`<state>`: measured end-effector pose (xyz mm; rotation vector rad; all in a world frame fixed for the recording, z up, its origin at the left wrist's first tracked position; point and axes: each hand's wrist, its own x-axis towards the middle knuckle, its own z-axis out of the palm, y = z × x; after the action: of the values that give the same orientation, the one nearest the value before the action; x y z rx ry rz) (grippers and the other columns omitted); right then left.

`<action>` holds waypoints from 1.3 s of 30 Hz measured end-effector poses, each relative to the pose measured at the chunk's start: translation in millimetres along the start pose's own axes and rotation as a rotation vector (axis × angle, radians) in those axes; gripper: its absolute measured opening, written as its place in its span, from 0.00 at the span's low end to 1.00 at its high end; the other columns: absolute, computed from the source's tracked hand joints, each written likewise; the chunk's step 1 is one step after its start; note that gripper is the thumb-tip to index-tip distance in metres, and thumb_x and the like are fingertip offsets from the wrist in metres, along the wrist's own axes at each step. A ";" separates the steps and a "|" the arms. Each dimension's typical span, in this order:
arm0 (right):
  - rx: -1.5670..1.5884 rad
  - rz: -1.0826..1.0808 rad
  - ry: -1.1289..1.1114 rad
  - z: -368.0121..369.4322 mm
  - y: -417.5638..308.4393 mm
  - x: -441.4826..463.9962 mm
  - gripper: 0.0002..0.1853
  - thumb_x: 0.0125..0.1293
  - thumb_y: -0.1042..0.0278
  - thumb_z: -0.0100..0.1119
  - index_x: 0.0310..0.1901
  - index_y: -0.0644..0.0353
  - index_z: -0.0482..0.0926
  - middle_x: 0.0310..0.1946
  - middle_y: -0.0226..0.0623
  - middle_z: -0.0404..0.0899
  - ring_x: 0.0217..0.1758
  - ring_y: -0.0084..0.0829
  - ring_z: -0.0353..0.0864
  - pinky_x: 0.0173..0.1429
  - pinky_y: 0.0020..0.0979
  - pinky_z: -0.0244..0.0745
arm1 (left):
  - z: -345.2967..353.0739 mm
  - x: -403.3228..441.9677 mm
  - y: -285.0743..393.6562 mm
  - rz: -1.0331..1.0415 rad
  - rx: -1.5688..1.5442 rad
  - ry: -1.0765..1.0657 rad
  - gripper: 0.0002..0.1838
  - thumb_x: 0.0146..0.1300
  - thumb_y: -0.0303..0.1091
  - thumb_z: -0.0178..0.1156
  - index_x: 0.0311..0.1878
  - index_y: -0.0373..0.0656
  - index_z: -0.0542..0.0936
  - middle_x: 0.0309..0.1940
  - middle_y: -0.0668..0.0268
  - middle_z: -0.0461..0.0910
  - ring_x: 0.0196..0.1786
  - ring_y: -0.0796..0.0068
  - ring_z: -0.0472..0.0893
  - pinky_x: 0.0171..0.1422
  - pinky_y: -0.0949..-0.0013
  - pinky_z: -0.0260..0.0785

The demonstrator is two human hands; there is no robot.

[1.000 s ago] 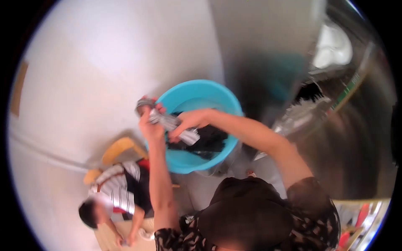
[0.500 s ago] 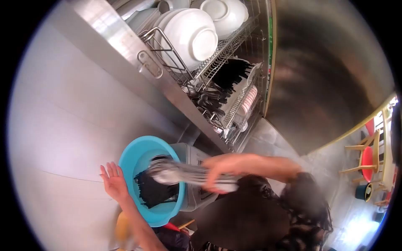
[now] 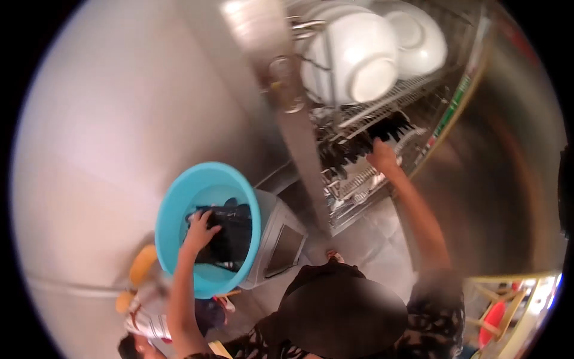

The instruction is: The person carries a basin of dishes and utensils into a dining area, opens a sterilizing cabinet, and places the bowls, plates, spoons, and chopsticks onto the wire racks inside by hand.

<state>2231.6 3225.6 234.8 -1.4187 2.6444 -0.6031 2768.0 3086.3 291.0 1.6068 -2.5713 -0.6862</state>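
Observation:
A blue basin holds a pile of long black utensils that look like chopsticks. Inside it, my left hand lies on the pile's left side with its fingers apart. My right hand reaches into the wire-racked cabinet, beside black chopsticks on a lower shelf. Its fingers look curled, and whatever they may hold is hidden. Left of that hand, dark-handled spoons or similar cutlery lie on the same level, blurred. White bowls stand tilted on the shelf above.
The cabinet's metal door stands open between basin and shelves. A grey box-like container is beneath the basin. Another person is at lower left, near a yellow stool. A red-seated chair is at lower right.
My right hand has gone from beside the basin, where it held a bundle of metal spoons, up into the cabinet; the bundle no longer shows. My left hand has moved from outside the basin onto its contents.

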 end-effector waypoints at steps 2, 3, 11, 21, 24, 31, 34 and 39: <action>-0.213 0.048 -0.077 34.3 -17.3 49.8 0.19 0.55 0.63 0.59 0.47 0.63 0.71 0.36 0.50 0.80 0.42 0.42 0.82 0.41 0.38 0.77 | 0.3 -7.9 15.9 -0.008 0.157 0.107 0.30 0.53 0.37 0.66 0.60 0.41 0.69 0.63 0.48 0.59 0.66 0.49 0.59 0.67 0.56 0.56; -0.291 -0.108 -0.157 63.8 -2.5 71.9 0.23 0.57 0.59 0.59 0.52 0.60 0.69 0.38 0.45 0.81 0.41 0.41 0.82 0.40 0.36 0.77 | 4.0 -7.2 14.2 0.061 0.164 0.187 0.30 0.52 0.38 0.65 0.60 0.43 0.69 0.62 0.50 0.62 0.64 0.49 0.62 0.67 0.55 0.56; -0.561 -0.394 -0.187 103.9 -0.2 75.6 0.21 0.60 0.58 0.58 0.53 0.57 0.73 0.49 0.40 0.77 0.49 0.37 0.78 0.43 0.31 0.75 | 18.2 8.0 30.3 0.111 0.182 0.185 0.25 0.64 0.48 0.51 0.62 0.48 0.67 0.62 0.56 0.63 0.69 0.54 0.56 0.69 0.45 0.47; 0.540 -0.434 -0.579 -132.8 -75.2 -91.6 0.14 0.59 0.69 0.60 0.45 0.65 0.77 0.33 0.39 0.79 0.38 0.33 0.79 0.44 0.28 0.72 | 2.3 -27.3 6.1 0.387 0.284 0.086 0.18 0.60 0.46 0.57 0.48 0.46 0.73 0.45 0.62 0.71 0.54 0.60 0.69 0.61 0.56 0.57; 0.791 -0.801 -0.603 -145.8 -169.2 -151.2 0.11 0.57 0.74 0.59 0.43 0.65 0.77 0.35 0.40 0.78 0.38 0.33 0.78 0.43 0.29 0.72 | 0.3 -27.9 6.9 0.374 0.242 0.053 0.19 0.59 0.47 0.57 0.48 0.46 0.73 0.44 0.62 0.71 0.53 0.60 0.69 0.60 0.56 0.57; -0.037 -1.025 -0.450 27.8 -346.0 -77.6 0.19 0.54 0.72 0.56 0.49 0.63 0.73 0.48 0.52 0.72 0.54 0.50 0.71 0.52 0.42 0.71 | 26.0 -5.5 21.5 0.374 0.247 0.004 0.29 0.61 0.50 0.54 0.62 0.45 0.66 0.63 0.58 0.62 0.65 0.57 0.62 0.66 0.52 0.55; -0.386 -1.022 -0.514 59.8 -361.0 -69.4 0.25 0.50 0.70 0.61 0.52 0.63 0.70 0.50 0.52 0.72 0.55 0.48 0.72 0.53 0.42 0.72 | 11.9 -17.4 17.2 0.395 0.223 -0.038 0.25 0.61 0.48 0.54 0.57 0.43 0.71 0.57 0.57 0.69 0.61 0.57 0.67 0.64 0.55 0.58; -0.359 -0.707 -1.037 56.1 -369.9 -77.6 0.34 0.44 0.66 0.69 0.54 0.63 0.65 0.49 0.52 0.73 0.45 0.46 0.78 0.44 0.40 0.77 | 9.5 -34.6 7.7 0.432 0.197 -0.043 0.21 0.61 0.47 0.55 0.49 0.40 0.77 0.50 0.58 0.74 0.57 0.58 0.70 0.62 0.57 0.61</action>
<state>2579.6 3089.3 314.0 -1.9942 1.4469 0.5237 2775.2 3122.2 292.3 1.0153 -2.9497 -0.4451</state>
